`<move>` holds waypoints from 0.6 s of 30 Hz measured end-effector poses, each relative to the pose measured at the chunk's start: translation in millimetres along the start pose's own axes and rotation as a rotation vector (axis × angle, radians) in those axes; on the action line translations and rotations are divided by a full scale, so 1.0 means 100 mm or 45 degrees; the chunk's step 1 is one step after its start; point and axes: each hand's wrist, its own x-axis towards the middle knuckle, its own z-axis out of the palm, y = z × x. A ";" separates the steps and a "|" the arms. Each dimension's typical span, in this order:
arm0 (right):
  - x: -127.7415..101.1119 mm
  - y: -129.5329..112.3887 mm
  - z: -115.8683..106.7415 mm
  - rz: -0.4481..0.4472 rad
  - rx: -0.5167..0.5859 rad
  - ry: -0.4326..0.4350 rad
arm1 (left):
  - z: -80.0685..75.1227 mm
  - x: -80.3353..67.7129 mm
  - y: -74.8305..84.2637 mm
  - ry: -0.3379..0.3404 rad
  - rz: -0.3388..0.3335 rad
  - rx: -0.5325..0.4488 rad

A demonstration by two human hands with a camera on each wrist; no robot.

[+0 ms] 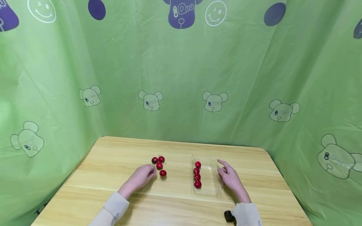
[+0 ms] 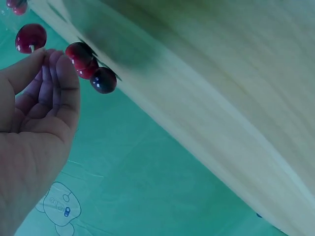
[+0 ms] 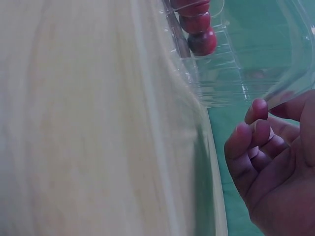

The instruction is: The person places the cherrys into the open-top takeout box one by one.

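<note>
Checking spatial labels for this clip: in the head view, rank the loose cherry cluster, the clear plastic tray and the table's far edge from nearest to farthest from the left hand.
1. Loose cherry cluster: just beyond the left hand, at its fingertips.
2. Clear plastic tray: to the right, holding a row of cherries, beside the right hand.
3. Table's far edge: behind everything, against the green curtain.

Glossy dark-red round cherries (image 1: pixel 159 165), four loose; four more in clear colourless plastic tray (image 1: pixel 210 185). Light wooden table (image 1: pixel 113 163), pale yellow-tan grain. Green fabric backdrop (image 1: pixel 175 69) printed with outlined bears, white smiley faces, purple shapes. Beige sleeves (image 1: pixel 113 210).
</note>
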 end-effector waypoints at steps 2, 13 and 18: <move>0.00 0.00 -0.01 -0.005 0.000 -0.001 | -0.02 0.02 0.03 0.027 0.017 0.002; -0.01 0.03 -0.01 0.015 0.006 -0.007 | -0.05 0.12 0.19 0.160 0.082 -0.013; 0.00 0.01 0.01 0.015 -0.013 0.003 | -0.06 0.16 0.24 0.192 0.084 -0.041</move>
